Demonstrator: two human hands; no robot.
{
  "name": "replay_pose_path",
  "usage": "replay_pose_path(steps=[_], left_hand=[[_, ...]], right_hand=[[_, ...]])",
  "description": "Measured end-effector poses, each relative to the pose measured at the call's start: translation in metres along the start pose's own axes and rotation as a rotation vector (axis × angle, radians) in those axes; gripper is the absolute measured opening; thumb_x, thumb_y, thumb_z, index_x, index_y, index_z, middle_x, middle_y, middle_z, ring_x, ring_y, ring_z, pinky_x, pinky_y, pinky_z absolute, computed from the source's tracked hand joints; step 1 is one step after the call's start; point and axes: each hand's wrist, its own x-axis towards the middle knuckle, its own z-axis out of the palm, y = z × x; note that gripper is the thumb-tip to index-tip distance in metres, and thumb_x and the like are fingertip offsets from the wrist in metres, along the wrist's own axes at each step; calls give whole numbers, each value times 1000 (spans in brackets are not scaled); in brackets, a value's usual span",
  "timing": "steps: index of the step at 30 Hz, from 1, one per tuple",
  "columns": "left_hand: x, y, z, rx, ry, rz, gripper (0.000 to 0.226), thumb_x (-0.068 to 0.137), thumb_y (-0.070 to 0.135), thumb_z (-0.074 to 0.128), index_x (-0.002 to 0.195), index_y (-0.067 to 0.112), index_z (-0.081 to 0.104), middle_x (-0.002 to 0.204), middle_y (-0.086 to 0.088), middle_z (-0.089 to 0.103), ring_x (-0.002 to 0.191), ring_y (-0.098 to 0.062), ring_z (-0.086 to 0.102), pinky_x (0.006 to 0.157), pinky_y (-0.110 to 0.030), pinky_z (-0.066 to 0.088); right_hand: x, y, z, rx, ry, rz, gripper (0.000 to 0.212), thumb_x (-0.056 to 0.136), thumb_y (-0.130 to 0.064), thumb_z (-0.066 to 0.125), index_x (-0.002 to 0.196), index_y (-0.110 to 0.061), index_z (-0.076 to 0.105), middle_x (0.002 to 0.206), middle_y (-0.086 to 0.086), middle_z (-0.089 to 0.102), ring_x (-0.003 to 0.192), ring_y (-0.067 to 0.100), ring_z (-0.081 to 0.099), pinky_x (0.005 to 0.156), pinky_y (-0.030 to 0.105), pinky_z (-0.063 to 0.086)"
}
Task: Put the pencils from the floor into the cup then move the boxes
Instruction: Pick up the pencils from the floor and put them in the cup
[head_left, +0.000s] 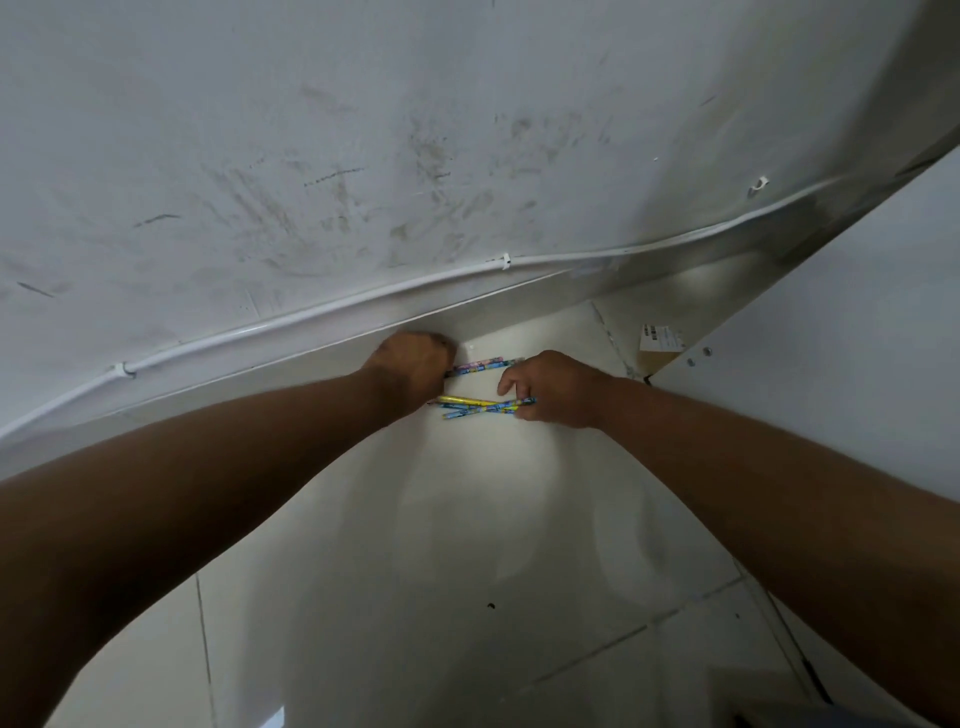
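Observation:
Patterned blue and pink pencils (480, 365) lie on the pale floor tiles close to the wall. My left hand (413, 366) is closed around their left ends. A second small bunch of pencils (478, 406), one yellow and two blue, lies crossed just below. My right hand (553, 387) grips the right ends of this bunch, with the forefinger and thumb curled above. No cup shows in the frame.
A scuffed white wall (415, 156) with a white cable conduit (322, 312) runs along the floor edge. A cardboard box (660, 345) with a label sits in the corner at right, beside a white panel (831, 338). Floor tiles (415, 571) extend toward me.

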Motion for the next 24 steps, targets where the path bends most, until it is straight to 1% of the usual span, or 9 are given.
replay_pose_path(steps=[2, 4, 10, 13, 15, 17, 19, 21, 24], left_hand=[[3, 1, -1, -12, -22, -13, 26, 88, 27, 61, 112, 17, 66, 113, -8, 71, 103, -32, 68, 82, -37, 52], [5, 3, -3, -46, -64, -43, 31, 84, 27, 67, 112, 15, 68, 115, -10, 71, 105, -33, 68, 83, -37, 54], [5, 4, -1, -76, -145, -63, 35, 89, 26, 69, 120, 9, 68, 125, -14, 67, 117, -33, 63, 91, -37, 52], [1, 1, 0, -151, -171, -88, 35, 88, 24, 70, 119, 8, 66, 124, -15, 66, 115, -34, 64, 88, -38, 54], [-1, -1, 3, -220, -184, -93, 37, 90, 22, 68, 122, 6, 62, 127, -17, 64, 117, -36, 62, 90, -39, 54], [-5, -1, 7, -283, -172, -107, 36, 92, 21, 65, 122, 4, 58, 128, -19, 62, 116, -38, 61, 89, -40, 53], [-9, -3, 13, -343, -153, -120, 35, 95, 21, 61, 124, 3, 54, 128, -21, 60, 112, -40, 62, 86, -38, 49], [-11, -5, 17, -415, -147, -125, 31, 99, 19, 56, 124, 1, 51, 123, -21, 59, 106, -40, 63, 81, -35, 44], [-10, -5, 12, -712, -182, -176, 21, 107, 23, 40, 114, 8, 52, 98, -9, 65, 88, -28, 65, 69, -28, 44]], right_hand=[[-2, 1, -2, -13, 3, 10, 27, 82, -7, 78, 109, -8, 79, 97, 9, 76, 86, 23, 65, 76, 25, 41], [-3, 2, -4, -36, -4, 29, 21, 82, -5, 77, 102, -6, 81, 99, 11, 77, 93, 27, 69, 78, 27, 44], [-9, 5, -4, -14, 19, 78, 21, 81, 1, 73, 102, -2, 77, 102, 15, 76, 98, 31, 69, 81, 30, 45], [-11, 7, -5, 11, 20, 102, 27, 83, 3, 72, 109, -2, 75, 102, 17, 75, 97, 33, 67, 79, 29, 44], [-8, 8, -5, -12, -2, 140, 30, 88, 1, 68, 117, -4, 74, 112, 17, 73, 99, 29, 63, 80, 24, 39], [-4, 10, -5, -22, -27, 180, 33, 93, -2, 64, 125, -6, 71, 123, 16, 69, 108, 29, 61, 81, 20, 34], [-3, 12, -5, -47, -62, 208, 34, 97, -6, 60, 131, -6, 66, 133, 16, 64, 123, 30, 58, 92, 24, 37], [-3, 14, -4, -71, -80, 221, 33, 100, -9, 57, 133, -6, 62, 135, 17, 60, 126, 32, 55, 98, 29, 37], [-5, 18, -2, -36, -61, 237, 29, 100, -6, 53, 129, -4, 56, 126, 19, 62, 115, 35, 58, 85, 31, 36]])
